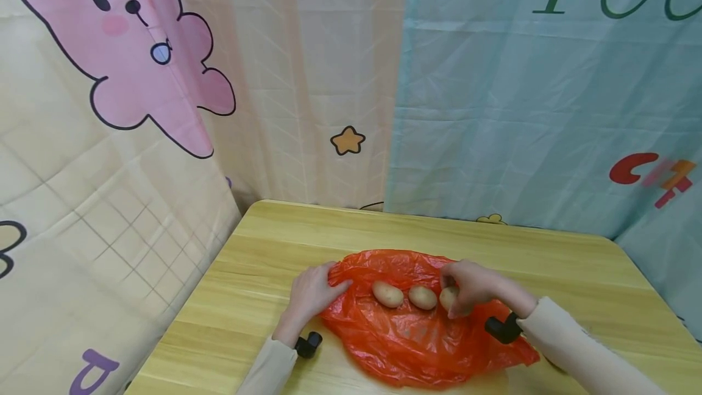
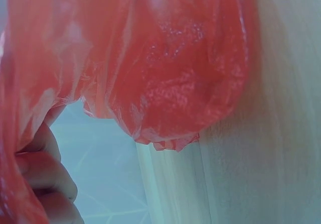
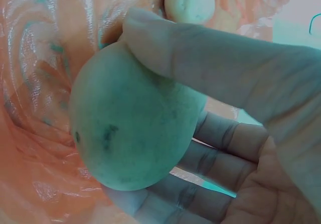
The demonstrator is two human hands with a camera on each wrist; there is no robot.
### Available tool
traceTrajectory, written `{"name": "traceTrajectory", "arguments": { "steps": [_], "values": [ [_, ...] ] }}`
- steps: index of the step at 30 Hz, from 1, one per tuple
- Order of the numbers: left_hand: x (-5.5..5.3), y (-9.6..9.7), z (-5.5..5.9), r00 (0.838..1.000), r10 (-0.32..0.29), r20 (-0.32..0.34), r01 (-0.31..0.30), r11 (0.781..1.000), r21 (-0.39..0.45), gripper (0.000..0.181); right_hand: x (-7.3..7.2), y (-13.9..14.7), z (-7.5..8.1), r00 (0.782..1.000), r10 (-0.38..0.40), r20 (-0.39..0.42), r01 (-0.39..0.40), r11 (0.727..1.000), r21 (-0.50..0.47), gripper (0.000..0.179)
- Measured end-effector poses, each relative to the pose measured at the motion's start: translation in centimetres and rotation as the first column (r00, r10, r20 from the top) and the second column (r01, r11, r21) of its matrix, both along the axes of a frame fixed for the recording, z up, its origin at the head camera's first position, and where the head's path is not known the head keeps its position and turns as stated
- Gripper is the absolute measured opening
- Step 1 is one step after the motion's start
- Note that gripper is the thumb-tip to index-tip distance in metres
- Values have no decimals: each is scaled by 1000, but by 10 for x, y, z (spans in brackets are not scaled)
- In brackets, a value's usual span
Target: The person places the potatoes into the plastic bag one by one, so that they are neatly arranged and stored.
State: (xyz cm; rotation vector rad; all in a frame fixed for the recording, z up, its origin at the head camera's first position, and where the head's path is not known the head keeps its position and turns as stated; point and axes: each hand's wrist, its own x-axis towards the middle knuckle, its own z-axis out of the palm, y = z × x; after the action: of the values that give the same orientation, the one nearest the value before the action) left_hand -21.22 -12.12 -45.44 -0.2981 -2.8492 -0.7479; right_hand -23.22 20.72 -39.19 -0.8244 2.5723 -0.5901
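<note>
A red plastic bag point(image 1: 406, 346) lies spread over the middle of the table. My left hand point(image 1: 311, 290) grips its left edge, with curled fingers point(image 2: 47, 176) showing behind the film in the left wrist view. At the bag's right part, my right hand point(image 1: 470, 285) holds a potato point(image 3: 133, 118) between thumb and fingers. Two more potatoes, one at left point(image 1: 387, 294) and one in the middle point(image 1: 422, 298), sit in a row on the bag beside the held one. Part of the held potato is hidden by the hand in the head view.
The light wooden table point(image 1: 219, 303) has its back edge against printed curtains point(image 1: 312, 90). Black camera mounts sit at the left wrist point(image 1: 309, 345) and the right wrist point(image 1: 503, 329). A dark curved rim point(image 1: 555, 366) shows partly under the right sleeve.
</note>
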Motion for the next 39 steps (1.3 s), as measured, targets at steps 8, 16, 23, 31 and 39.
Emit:
{"name": "traceTrajectory", "arguments": {
  "steps": [8, 16, 23, 31, 39],
  "values": [
    [0, 0, 0, 1000, -10, -11, 10, 1000, 0, 53, -2, -1, -7, 1000, -15, -7, 15, 999, 35, 38],
    [0, -1, 0, 1000, -23, -7, 23, 1000, 9, 45, -2, 0, -16, 1000, -14, -18, 14, 999, 29, 39],
    [-1, -1, 0, 1000, -29, -9, 29, 1000, 8, 45, -5, 1, -21, 999, 2, -43, -2, 1000, 9, 38],
    [-1, 0, 0, 999, -39, -10, 39, 999, 10, 42, -4, 1, -23, 1000, -7, -30, 7, 1000, -2, 37],
    [-1, 0, 0, 999, -44, -5, 44, 999, 10, 41, -4, 3, -25, 999, -2, -38, 2, 1000, -12, 38]
  ]
}}
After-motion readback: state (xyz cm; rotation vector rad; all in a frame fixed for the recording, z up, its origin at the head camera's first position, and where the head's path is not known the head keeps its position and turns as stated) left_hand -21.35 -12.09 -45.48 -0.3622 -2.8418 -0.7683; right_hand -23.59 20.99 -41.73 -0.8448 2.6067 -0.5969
